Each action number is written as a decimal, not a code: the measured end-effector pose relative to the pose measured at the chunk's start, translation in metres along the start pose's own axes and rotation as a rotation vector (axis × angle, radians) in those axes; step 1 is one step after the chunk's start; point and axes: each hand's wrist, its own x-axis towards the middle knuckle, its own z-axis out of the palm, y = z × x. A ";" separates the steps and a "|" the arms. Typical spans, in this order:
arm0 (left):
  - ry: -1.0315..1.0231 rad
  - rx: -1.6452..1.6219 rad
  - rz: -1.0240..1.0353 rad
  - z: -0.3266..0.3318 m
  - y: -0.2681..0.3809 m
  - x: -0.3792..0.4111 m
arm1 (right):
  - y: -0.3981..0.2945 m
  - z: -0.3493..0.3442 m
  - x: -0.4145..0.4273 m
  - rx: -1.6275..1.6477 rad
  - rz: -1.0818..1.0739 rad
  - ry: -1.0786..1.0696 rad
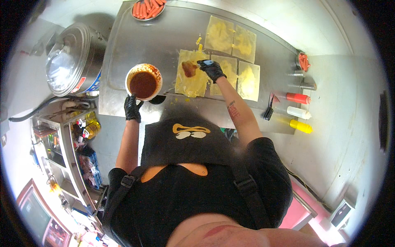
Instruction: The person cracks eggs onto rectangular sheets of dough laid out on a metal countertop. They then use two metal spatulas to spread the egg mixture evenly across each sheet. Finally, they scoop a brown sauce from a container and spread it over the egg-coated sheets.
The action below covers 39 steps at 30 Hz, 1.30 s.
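Note:
My left hand (132,108), in a black glove, grips the near rim of a white bowl (128,88). Dark red-brown sauce (143,85) fills much of it, with smears up the inner wall. My gloved right hand (213,70) is closed around a light-blue-handled utensil (208,62); its working end is too small to tell. It is over the right part of a square dough sheet (193,86) coated in yellow egg-like liquid. A patch of brown sauce (189,69) lies on that sheet. Several more yellow-coated sheets (219,34) lie beyond and to the right.
Sausages (148,8) fill a round dish at the table's far left; more sausages (304,61) are at the right. Red (297,98), white (298,112) and yellow (301,126) squeeze bottles line the right edge, near a black-handled knife (269,111). A large lidded metal pot (77,58) stands left.

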 end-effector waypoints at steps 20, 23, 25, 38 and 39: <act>-0.168 0.043 0.079 -0.004 -0.025 -0.018 | -0.063 0.006 -0.033 -0.369 -0.161 -0.345; -0.094 0.031 -0.011 -0.008 -0.030 -0.012 | -0.063 -0.016 -0.009 -0.482 -0.377 -0.039; -0.187 0.014 -0.031 0.006 -0.023 -0.015 | -0.032 -0.016 0.004 -0.571 -0.441 0.120; -0.216 0.015 -0.067 0.029 -0.031 -0.031 | 0.007 0.063 -0.088 -0.030 -0.219 0.211; -0.237 0.012 -0.079 0.035 -0.033 -0.040 | 0.039 0.068 -0.085 0.042 -0.162 0.254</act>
